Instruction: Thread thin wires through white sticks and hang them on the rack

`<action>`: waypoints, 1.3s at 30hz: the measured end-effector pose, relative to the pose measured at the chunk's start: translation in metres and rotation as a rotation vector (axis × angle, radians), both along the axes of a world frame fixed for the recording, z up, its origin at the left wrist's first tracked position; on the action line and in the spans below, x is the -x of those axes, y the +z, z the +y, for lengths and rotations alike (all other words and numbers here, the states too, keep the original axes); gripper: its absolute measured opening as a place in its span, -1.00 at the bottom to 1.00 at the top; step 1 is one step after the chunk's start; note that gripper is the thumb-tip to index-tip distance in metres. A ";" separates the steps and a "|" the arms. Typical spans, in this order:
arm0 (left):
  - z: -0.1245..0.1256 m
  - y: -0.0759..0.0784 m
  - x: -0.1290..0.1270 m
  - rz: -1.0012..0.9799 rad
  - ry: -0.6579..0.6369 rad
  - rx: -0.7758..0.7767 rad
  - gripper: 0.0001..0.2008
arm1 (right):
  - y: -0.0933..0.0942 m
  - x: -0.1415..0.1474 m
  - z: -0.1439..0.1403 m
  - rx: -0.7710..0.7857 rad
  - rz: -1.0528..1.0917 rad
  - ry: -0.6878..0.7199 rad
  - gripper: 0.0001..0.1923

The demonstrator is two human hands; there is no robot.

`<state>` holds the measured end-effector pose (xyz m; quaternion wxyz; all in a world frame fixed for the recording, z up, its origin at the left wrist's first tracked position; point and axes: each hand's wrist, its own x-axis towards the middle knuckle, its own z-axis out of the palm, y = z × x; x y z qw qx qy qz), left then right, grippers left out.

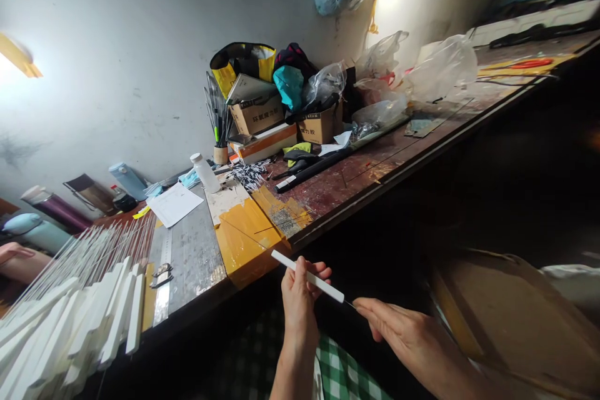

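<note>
My left hand (300, 300) is closed around a slim white bar (329, 289), thumb on one side and fingers behind it. The bar tilts down to the right, just off the table's front edge. At its lower end my right hand (398, 328) pinches a thin rod (348, 304), a short length of which shows between the fingertips and the bar. Another thin dark line (246, 232) runs from the bar's upper end across yellow tape; whether it is the same rod I cannot tell. Similar white bars (115, 303) lie piled at the left, with long thin rods (110, 237) behind them.
Yellow tape (244, 247) covers the table corner before me. Beyond it stand a white bottle (205, 174), small black-and-white pieces (250, 174), a black tube (312, 170) and cardboard boxes (257, 115). Plastic bags (440, 69) lie farther right. A brown padded seat (520, 319) is at the lower right.
</note>
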<state>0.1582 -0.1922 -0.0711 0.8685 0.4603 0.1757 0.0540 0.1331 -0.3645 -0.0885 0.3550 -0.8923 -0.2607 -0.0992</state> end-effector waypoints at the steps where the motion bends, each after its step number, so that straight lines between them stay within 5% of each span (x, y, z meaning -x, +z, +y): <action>1: 0.001 0.000 -0.002 0.005 0.015 -0.004 -0.64 | 0.001 -0.001 0.000 0.009 -0.007 -0.009 -0.81; 11: 0.004 -0.001 -0.004 -0.001 0.024 -0.022 -0.62 | 0.020 -0.003 0.000 0.074 0.013 0.034 -0.70; 39: -0.002 0.005 0.000 -0.011 0.011 0.019 -0.67 | 0.002 -0.005 0.003 -0.086 0.009 0.014 -0.71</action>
